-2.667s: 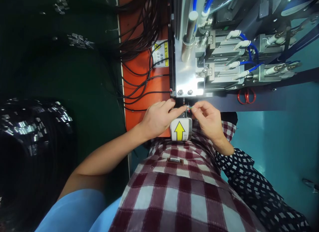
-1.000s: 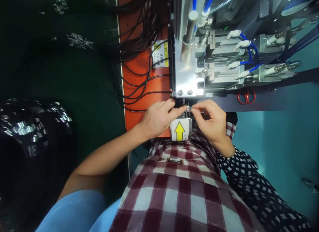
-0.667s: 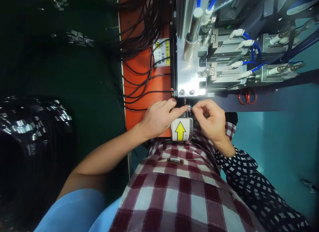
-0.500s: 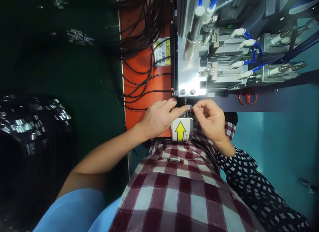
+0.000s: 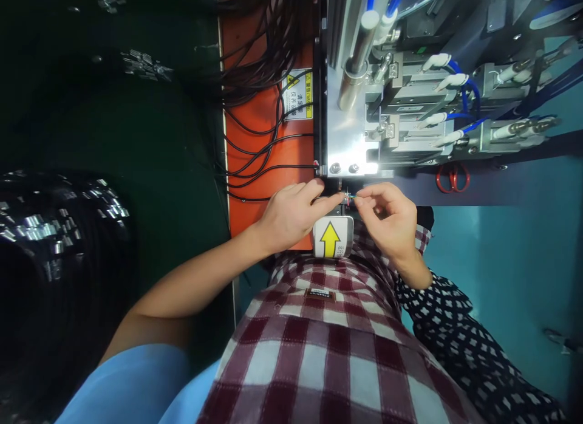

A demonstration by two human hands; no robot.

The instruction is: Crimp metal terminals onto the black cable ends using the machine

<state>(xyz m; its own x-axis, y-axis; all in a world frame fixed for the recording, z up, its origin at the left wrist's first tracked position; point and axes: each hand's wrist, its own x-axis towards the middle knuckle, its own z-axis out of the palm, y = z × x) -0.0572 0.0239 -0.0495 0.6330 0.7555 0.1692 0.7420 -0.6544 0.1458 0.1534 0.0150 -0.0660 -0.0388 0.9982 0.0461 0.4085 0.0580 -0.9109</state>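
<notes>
My right hand pinches thin coloured wires between thumb and forefinger, just right of a small metal fixture. My left hand lies to the left, its forefinger stretched to the fixture and pressed down beside the wires. A black cable runs from the left under this hand, and a bit of it shows between the fingers. The left thumb and the cable's end are mostly hidden. The fingertips of both hands are close together but apart, with the wires spanning the small gap.
Above the hands is a machine with a shiny metal plate and blue air tubes. Red-handled scissors lie at right. More black cables cross the orange surface. A yellow-arrow label sits below the fixture.
My right hand has shifted slightly to the right, so more of the coloured wires shows between the hands. The left hand stays in place.
</notes>
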